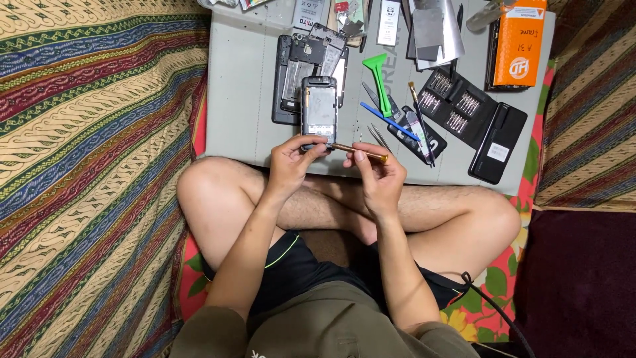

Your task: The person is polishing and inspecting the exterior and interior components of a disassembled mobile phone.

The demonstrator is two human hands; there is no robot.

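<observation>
Gripping a slim gold-coloured screwdriver [358, 152] between them, both hands hover at the near edge of the grey table [245, 99]: the right hand [376, 174] is closed around the handle end, thumb and fingers pinched on it, while the left hand [291, 159] is closed on the tip end, where it meets the bottom of an opened phone [318, 109]. Whether the tip sits in a screw cannot be told from here. The phone lies face down just beyond the left hand, its back cover already off and its inner plate and camera end bare, so the opening-up looks well under way; the inside parts appear to be in place yet, which suggests the screws or the plate remain to be dealt with. Behind it, touching or overlapping, lie further dark phone frames and covers [301, 59]. To the right of the phone rest a green plastic pry tool [378, 76], a blue pry stick [389, 121], metal tweezers [379, 138] and a thin brush [420, 119], all near one another. Farther right an open black bit case [474, 119] shows rows of bits, and an orange box [520, 41] stands at the far right corner. Crossed bare legs [457, 212] sit under the near edge, on a striped patterned cloth [86, 166].
</observation>
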